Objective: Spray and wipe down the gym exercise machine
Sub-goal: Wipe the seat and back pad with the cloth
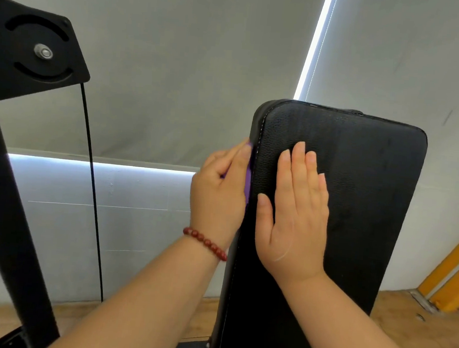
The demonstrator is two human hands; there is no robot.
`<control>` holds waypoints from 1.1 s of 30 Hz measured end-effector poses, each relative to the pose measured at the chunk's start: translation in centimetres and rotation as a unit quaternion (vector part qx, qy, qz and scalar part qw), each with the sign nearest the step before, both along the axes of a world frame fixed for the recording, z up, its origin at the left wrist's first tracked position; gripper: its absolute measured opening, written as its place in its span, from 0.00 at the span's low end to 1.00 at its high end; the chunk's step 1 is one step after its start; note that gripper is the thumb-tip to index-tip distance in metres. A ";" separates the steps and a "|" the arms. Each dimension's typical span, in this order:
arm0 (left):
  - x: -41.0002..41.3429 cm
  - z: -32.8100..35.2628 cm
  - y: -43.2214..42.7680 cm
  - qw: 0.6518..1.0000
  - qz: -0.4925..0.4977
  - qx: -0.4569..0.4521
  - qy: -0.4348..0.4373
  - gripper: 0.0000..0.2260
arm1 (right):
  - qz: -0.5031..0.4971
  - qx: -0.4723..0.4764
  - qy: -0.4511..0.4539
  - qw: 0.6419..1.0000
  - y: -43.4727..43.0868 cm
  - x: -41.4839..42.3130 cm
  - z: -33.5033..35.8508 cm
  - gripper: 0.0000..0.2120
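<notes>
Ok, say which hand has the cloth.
The left hand, wearing the bead bracelet, holds the purple cloth against the pad's edge; the right hand lies flat, empty.

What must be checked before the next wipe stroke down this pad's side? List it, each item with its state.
1. Cloth in hand: ok. The left hand holds the purple cloth against the left side of the black pad.
2. Pad braced: ok. The right hand lies flat on the pad's front face.
3. Cable out of the way: ok. The cable hangs well apart to the left.
4. Side wet with spray: cannot tell. No droplets or sheen show.
5. Spray bottle at hand: cannot tell. None is in view.
</notes>
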State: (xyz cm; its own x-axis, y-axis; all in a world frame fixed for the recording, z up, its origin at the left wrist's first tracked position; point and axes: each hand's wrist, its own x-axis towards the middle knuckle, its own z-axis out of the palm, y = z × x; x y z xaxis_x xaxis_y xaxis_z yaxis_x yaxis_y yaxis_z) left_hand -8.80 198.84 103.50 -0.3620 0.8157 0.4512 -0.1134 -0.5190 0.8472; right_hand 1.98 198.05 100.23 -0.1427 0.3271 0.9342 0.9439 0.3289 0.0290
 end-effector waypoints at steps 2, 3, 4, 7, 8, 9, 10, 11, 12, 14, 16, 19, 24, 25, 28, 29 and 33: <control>0.2 1.0 0.7 1.000 0.006 0.018 0.006 0.08 | -0.003 -0.003 -0.002 1.000 -0.1 0.0 0.0 0.27; 0.3 0.6 0.7 0.999 0.013 0.026 0.024 0.08 | -0.003 -0.005 -0.002 1.000 -0.1 0.0 0.0 0.27; 0.3 -0.3 0.6 0.998 0.023 0.032 0.042 0.08 | -0.004 -0.005 -0.001 1.000 0.0 0.0 0.0 0.27; 0.4 -3.5 -0.7 0.998 0.024 0.028 0.052 0.10 | -0.009 0.004 0.000 1.000 0.1 -0.1 0.0 0.27; 0.4 -4.1 -0.9 0.999 0.015 0.021 0.043 0.11 | -0.010 0.005 0.001 1.000 0.2 -0.1 -0.1 0.26; 0.3 -4.0 -0.9 0.999 0.009 0.015 0.034 0.11 | -0.010 0.007 0.002 1.000 0.2 -0.1 -0.1 0.27; 0.2 -3.5 -0.6 0.999 0.008 0.011 0.029 0.11 | -0.009 0.009 0.002 1.000 0.2 -0.1 -0.1 0.27; 0.1 -2.7 -0.2 1.000 0.008 0.006 0.022 0.11 | -0.008 0.010 0.002 1.000 0.2 -0.1 -0.1 0.27; 0.0 -2.0 0.4 1.000 0.005 0.000 0.014 0.12 | -0.007 0.010 0.001 1.000 0.2 0.0 -0.1 0.26; -0.1 -1.5 1.2 1.000 -0.004 -0.009 0.010 0.13 | -0.006 0.005 -0.001 1.000 0.1 0.0 -0.2 0.26; 0.0 -2.7 1.5 0.999 -0.020 -0.022 0.012 0.10 | -0.007 0.006 0.000 1.000 0.1 0.0 -0.2 0.26; 0.0 -5.5 0.5 0.998 -0.039 -0.043 -0.009 0.09 | -0.009 0.011 0.001 1.000 0.2 -0.1 -0.2 0.26; 0.1 -4.1 1.5 0.996 -0.051 -0.046 -0.051 0.08 | -0.008 0.011 0.001 1.000 0.2 0.0 -0.3 0.26; 0.2 -3.5 1.8 0.996 -0.054 -0.046 -0.057 0.09 | -0.005 0.011 0.000 1.000 0.2 0.0 -0.3 0.26; 0.2 -3.7 1.7 0.996 -0.055 -0.059 -0.035 0.10 | -0.006 0.013 0.000 1.000 0.2 0.1 -0.3 0.26; 0.0 -4.6 1.4 0.996 -0.055 -0.066 -0.022 0.11 | -0.005 0.015 0.000 1.000 0.2 0.0 -0.3 0.26; -0.3 -5.9 0.1 0.994 -0.079 -0.070 -0.008 0.10 | -0.011 0.017 0.002 1.000 0.2 -0.1 -0.4 0.26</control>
